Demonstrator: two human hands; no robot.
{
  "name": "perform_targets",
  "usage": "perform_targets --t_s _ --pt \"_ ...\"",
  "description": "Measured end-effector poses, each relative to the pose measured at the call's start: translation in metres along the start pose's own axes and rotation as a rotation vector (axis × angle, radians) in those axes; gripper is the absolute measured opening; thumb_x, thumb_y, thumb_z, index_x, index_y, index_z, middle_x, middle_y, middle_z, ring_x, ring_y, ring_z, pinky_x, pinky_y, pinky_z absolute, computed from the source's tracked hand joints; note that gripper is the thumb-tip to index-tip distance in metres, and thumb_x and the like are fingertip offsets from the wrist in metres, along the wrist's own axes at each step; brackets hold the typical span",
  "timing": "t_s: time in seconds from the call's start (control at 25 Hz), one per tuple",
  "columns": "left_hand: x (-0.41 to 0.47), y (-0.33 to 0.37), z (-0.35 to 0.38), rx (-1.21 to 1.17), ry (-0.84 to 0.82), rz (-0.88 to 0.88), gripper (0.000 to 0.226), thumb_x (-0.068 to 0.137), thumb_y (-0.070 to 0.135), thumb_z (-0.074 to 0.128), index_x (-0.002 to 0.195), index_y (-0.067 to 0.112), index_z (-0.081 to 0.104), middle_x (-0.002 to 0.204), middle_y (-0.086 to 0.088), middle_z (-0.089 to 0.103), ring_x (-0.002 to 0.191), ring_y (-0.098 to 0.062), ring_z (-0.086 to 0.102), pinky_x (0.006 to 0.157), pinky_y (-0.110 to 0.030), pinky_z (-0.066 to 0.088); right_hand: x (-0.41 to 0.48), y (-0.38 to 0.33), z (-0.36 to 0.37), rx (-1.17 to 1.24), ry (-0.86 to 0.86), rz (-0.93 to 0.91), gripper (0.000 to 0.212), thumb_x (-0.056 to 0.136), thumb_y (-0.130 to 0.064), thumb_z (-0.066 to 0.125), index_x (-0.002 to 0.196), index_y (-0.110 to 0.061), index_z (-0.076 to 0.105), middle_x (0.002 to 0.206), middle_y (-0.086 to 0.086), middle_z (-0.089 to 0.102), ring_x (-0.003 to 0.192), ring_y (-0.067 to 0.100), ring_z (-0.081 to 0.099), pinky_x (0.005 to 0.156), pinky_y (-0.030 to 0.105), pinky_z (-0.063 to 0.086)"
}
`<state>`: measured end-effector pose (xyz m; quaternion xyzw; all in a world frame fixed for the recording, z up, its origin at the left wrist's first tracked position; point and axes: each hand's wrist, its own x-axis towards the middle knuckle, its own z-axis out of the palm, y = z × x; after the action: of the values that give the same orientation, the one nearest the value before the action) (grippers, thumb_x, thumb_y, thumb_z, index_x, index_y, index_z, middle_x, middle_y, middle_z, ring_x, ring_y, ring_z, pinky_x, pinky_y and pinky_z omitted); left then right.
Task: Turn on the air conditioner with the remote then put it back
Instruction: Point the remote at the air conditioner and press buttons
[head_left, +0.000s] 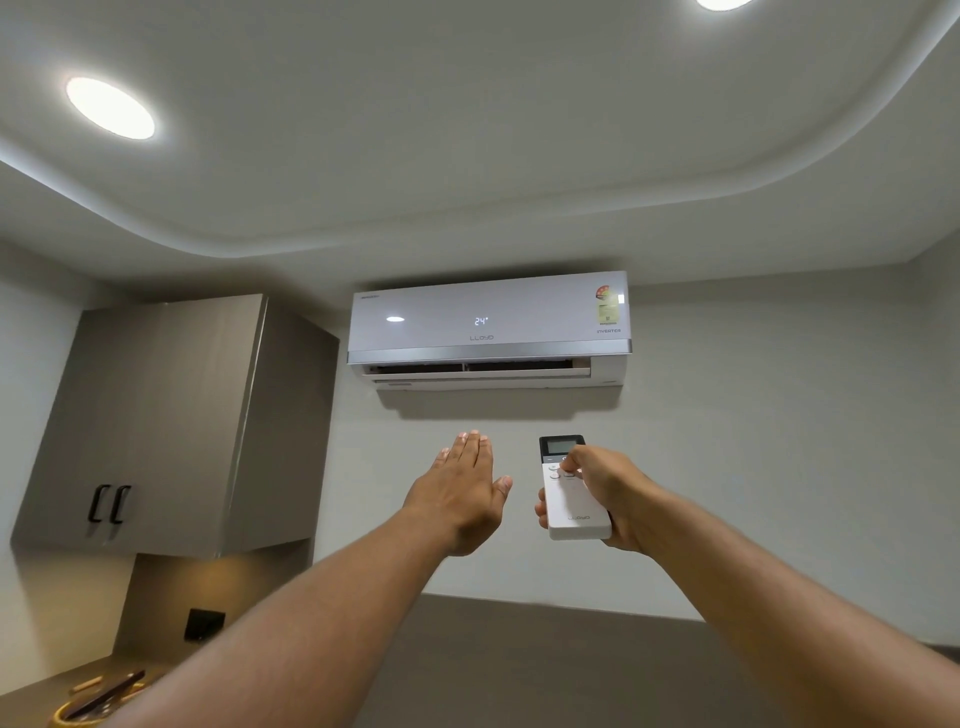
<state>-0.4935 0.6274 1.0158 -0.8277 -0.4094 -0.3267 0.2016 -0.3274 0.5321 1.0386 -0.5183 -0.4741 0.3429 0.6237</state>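
A white wall-mounted air conditioner (488, 327) hangs high on the wall ahead. Its front panel shows a lit "24" and its lower flap is open. My right hand (618, 499) holds a white remote (574, 499) with a dark screen at its top, pointed up at the unit, my thumb resting on the buttons below the screen. My left hand (462, 488) is raised flat just left of the remote, below the unit, fingers together and palm facing away, holding nothing.
A grey wall cabinet (171, 421) with two black handles hangs at the left. Below it are a dark wall socket (203, 623) and a counter with a bowl and utensils (98, 699). Round ceiling lights shine above.
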Motion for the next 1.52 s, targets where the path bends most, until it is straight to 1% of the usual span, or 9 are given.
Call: perform_targets --t_s 0.08,0.2,0.4,0.56,0.96,1.04,1.16,1.36,1.52 --pt "0.0 -0.001 -0.002 0.002 0.001 -0.003 0.067 0.099 0.049 0.014 0.151 0.012 -0.003 0.161 -0.006 -0.007 0.145 -0.019 -0.008 0.112 -0.034 -0.002 0.001 -0.001 0.002 -0.007 0.002 0.0 0.032 0.09 -0.012 0.044 0.118 0.001 0.053 0.086 0.026 0.072 0.061 0.038 0.073 0.063 0.041 0.061" --pt "-0.003 -0.001 -0.004 0.01 0.0 -0.01 0.067 0.099 0.049 0.014 0.151 0.012 -0.003 0.16 -0.006 -0.007 0.145 -0.02 -0.007 0.113 -0.034 -0.002 0.001 -0.001 0.005 -0.017 0.0 0.0 0.034 0.091 -0.013 0.045 0.122 0.0 0.051 0.092 0.027 0.071 0.067 0.039 0.072 0.073 0.045 0.062" --pt "-0.003 -0.001 -0.006 0.012 0.003 -0.007 0.067 0.099 0.049 0.014 0.151 0.012 -0.003 0.16 -0.006 -0.007 0.145 -0.02 -0.008 0.113 -0.034 -0.002 0.0 -0.002 0.008 -0.023 0.0 -0.011 0.034 0.092 -0.014 0.045 0.124 -0.001 0.05 0.093 0.027 0.071 0.069 0.039 0.072 0.075 0.045 0.062" --pt "-0.004 -0.002 -0.005 0.006 0.007 -0.007 0.067 0.099 0.049 0.014 0.151 0.011 -0.003 0.16 -0.007 -0.008 0.145 -0.019 -0.008 0.113 -0.035 -0.002 -0.002 0.0 0.009 -0.029 -0.003 -0.008 0.032 0.092 -0.013 0.046 0.121 -0.001 0.05 0.091 0.027 0.072 0.061 0.036 0.073 0.062 0.04 0.062" --pt "-0.006 -0.004 -0.007 0.013 0.009 -0.016 0.067 0.099 0.05 0.014 0.152 0.012 -0.003 0.161 -0.006 -0.007 0.145 -0.019 -0.007 0.112 -0.034 -0.002 -0.004 -0.002 0.008 -0.013 -0.006 -0.012 0.034 0.09 -0.011 0.045 0.121 0.0 0.051 0.08 0.026 0.073 0.061 0.039 0.072 0.07 0.045 0.062" --pt "-0.007 -0.005 -0.007 0.012 0.008 -0.015 0.067 0.099 0.05 0.014 0.152 0.012 -0.003 0.161 -0.006 -0.007 0.145 -0.019 -0.007 0.112 -0.033 -0.002 -0.005 -0.002 0.01 -0.014 -0.008 -0.012 0.033 0.09 -0.011 0.044 0.121 0.0 0.05 0.079 0.026 0.073 0.059 0.038 0.073 0.066 0.043 0.062" --pt "-0.009 -0.006 -0.008 0.014 0.007 -0.015 0.067 0.099 0.05 0.014 0.152 0.012 -0.003 0.161 -0.006 -0.007 0.145 -0.019 -0.008 0.112 -0.033 -0.003 -0.007 -0.002 0.012 -0.005 -0.009 -0.003 0.033 0.091 -0.011 0.044 0.121 0.0 0.05 0.086 0.027 0.072 0.057 0.037 0.073 0.059 0.04 0.062" --pt "-0.012 -0.008 -0.011 0.019 0.0 -0.015 0.067 0.099 0.049 0.014 0.151 0.012 -0.003 0.16 -0.006 -0.007 0.145 -0.019 -0.007 0.114 -0.035 -0.001 -0.009 -0.004 0.015 -0.007 -0.016 0.001 0.034 0.091 -0.012 0.044 0.121 0.0 0.051 0.089 0.027 0.071 0.061 0.037 0.072 0.072 0.044 0.062" --pt "-0.013 -0.01 -0.011 0.021 -0.005 -0.024 0.067 0.099 0.05 0.014 0.152 0.012 -0.003 0.16 -0.006 -0.007 0.145 -0.02 -0.007 0.114 -0.035 0.0 -0.011 -0.007 0.018 -0.032 -0.008 -0.007 0.037 0.091 -0.013 0.045 0.126 -0.001 0.049 0.096 0.027 0.07 0.07 0.039 0.071 0.081 0.048 0.061"
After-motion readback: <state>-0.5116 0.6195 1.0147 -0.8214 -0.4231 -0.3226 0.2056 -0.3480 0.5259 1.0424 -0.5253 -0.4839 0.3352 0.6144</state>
